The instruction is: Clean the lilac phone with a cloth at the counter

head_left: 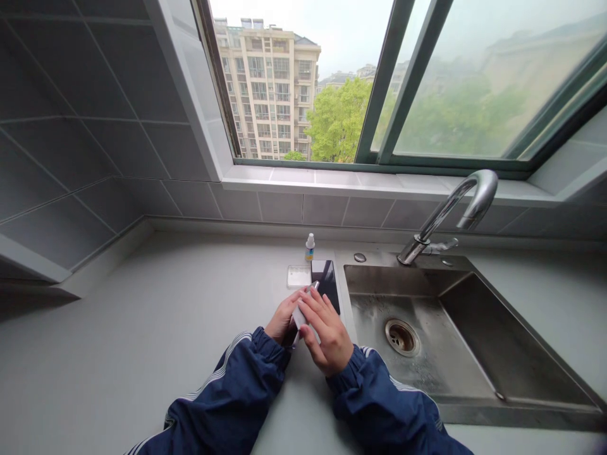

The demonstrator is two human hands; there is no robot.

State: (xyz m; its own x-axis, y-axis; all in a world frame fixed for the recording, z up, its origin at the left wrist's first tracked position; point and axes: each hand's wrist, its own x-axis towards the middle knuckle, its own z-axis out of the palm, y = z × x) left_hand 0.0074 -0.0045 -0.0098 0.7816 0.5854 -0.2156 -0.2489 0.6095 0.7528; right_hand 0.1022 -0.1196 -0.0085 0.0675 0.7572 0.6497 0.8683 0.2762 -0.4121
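My left hand [283, 318] is closed around the edge of a thin, flat phone [315, 285], held tilted above the counter. Across its face lie the fingers of my right hand [328, 332], pressing a pale cloth [298, 317] against it. Most of the phone and cloth is hidden by the hands. Just beyond them, a dark-screened tablet [327, 278] lies flat. A clear phone case [298, 275] rests left of the tablet, and a small white-capped spray bottle [310, 248] stands upright behind both.
A steel sink [455, 354] with a drain is set into the counter on the right. Its chrome faucet [446, 215] arches from the back rim. The pale countertop [142, 328] extends left to a tiled wall, and a partly open window [374, 82] is above.
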